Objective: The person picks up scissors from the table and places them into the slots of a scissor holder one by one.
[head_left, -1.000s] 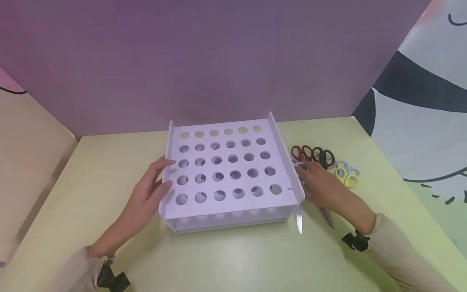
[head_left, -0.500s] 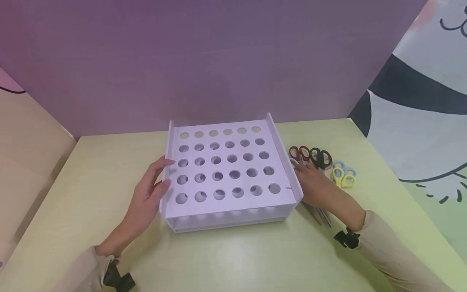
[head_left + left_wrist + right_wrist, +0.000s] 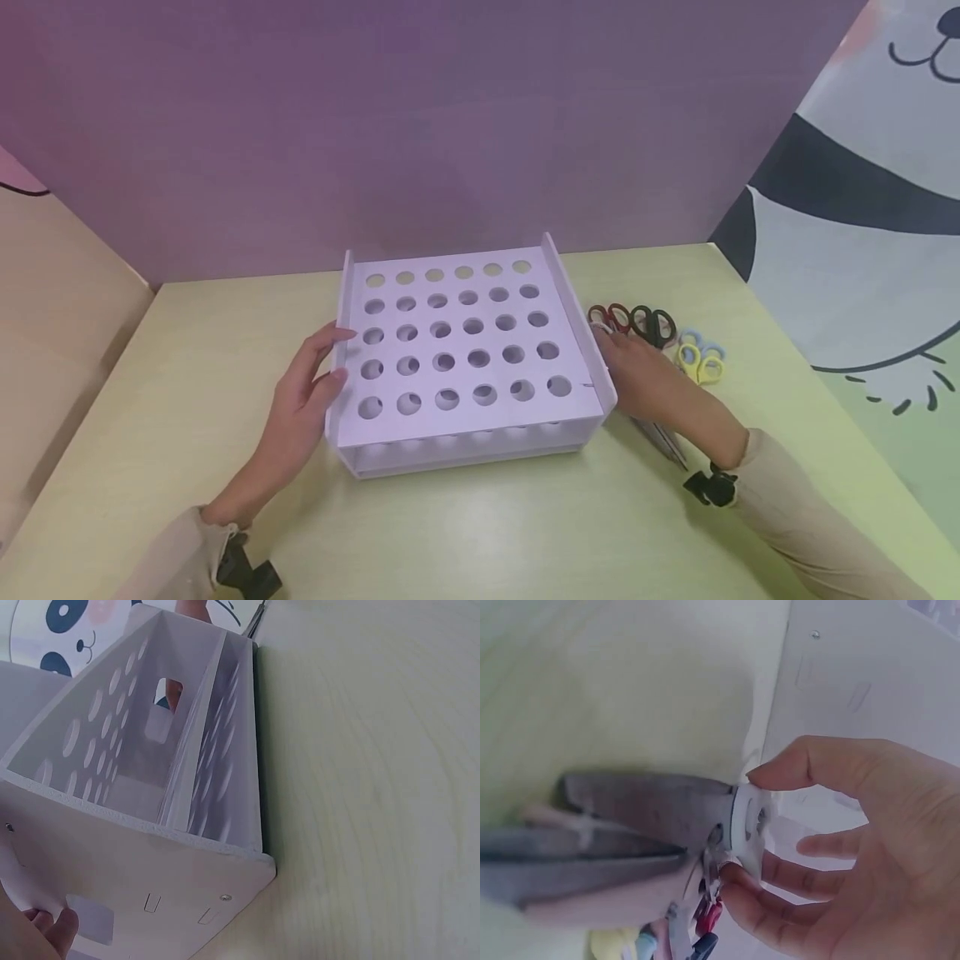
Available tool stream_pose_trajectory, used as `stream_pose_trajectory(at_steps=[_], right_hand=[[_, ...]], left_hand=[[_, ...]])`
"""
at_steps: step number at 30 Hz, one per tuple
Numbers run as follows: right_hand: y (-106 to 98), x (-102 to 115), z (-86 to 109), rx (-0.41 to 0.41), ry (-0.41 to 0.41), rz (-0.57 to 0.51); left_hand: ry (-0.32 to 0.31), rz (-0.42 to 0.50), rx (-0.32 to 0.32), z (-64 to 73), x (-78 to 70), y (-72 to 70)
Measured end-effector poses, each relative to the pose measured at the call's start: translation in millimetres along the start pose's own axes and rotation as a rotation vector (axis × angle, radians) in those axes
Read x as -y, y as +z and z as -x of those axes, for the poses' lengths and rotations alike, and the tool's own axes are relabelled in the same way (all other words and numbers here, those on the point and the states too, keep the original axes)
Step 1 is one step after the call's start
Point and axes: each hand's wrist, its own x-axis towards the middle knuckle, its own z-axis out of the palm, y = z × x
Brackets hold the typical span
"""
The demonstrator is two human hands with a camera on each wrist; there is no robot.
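A white rack [image 3: 424,347] with rows of round holes stands on the table. My left hand [image 3: 296,404] holds its left side panel, thumb and index finger over the edge. In the left wrist view, fingers [image 3: 63,930] reach the rectangular cutout in that panel. My right hand [image 3: 648,383] is low beside the rack's right panel, partly hidden behind it in the head view. Between thumb and fingers it pinches the white handle of a pair of scissors [image 3: 742,825]. The blades point away from the palm, over or beside other scissors blades.
Right of the rack lie scissors with red handles [image 3: 619,317], black handles [image 3: 664,328], yellow handles [image 3: 688,360] and light blue handles [image 3: 714,350]. Several blades [image 3: 663,446] point toward the table's front. A purple panel [image 3: 450,125] stands along the back.
The right hand has moved slightly left, closer to the rack's side. A blade that stuck out by the rack's front right corner no longer shows there. The left hand keeps its place on the rack.
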Motion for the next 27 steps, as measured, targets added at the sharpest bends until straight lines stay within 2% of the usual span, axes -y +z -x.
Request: stream_pose_trajectory(at_steps=[5,9,16,21,24,27], right_hand=[[-8,-5,-0.8,0.004,0.065,-0.046],[-14,-8,-1.0,-0.012,0.106,-0.021],[-21,-12,-2.0,0.065,0.150,0.012],[-33,-13,-7.0,0.064,0.179,0.040],[-31,-15,-12.2,0.088,0.153,0.044],[-23,-14,-17.0,0.085,0.043,0.000]], left_hand=[[0.006,-0.032,-0.003,-0.7,2.2,-0.6],[0.013,-0.036,-0.012,-0.4,2.2,-0.9],[0.028,-0.041,-0.026,0.1,1.8,0.0],[0.031,-0.045,-0.022,-0.4,1.9,1.6],[0.036,-0.041,-0.024,-0.3,2.3,2.0],[0.039,-0.041,-0.029,-0.1,2.9,1.8]])
